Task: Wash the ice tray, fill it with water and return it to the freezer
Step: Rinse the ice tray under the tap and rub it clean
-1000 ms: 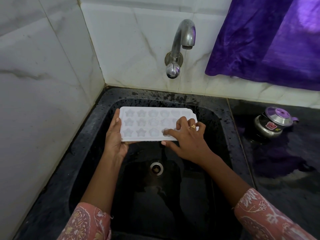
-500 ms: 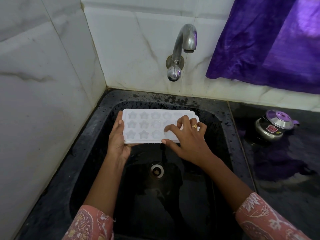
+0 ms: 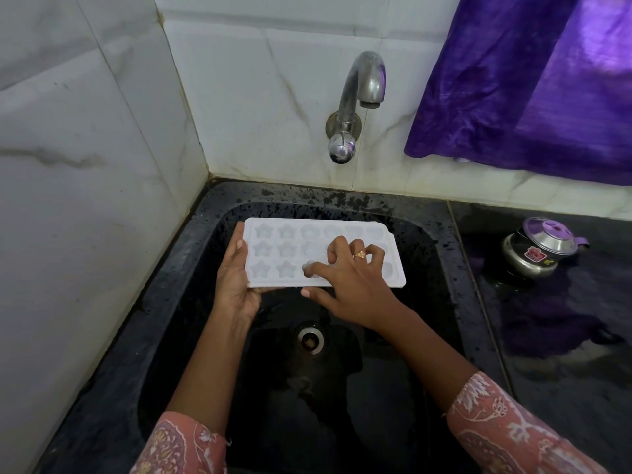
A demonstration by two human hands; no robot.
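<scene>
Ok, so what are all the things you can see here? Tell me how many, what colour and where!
ice tray: one, white, with star-shaped moulds, held over the sink
sink: one, black, in the corner below the tap
drain: one, silver, in the sink bottom
tap: one, silver, on the back wall; no water visibly running
wall tiles: white marble-look, at the back and the left
cloth: one, purple, hanging at upper right
small pot with lid: one, steel with a purple knob, on the dark counter to the right
ring: one, gold, on a right-hand finger
sleeves: two, pink patterned
left hand: holds the tray's left end
right hand: fingers rest on the tray's moulds
</scene>
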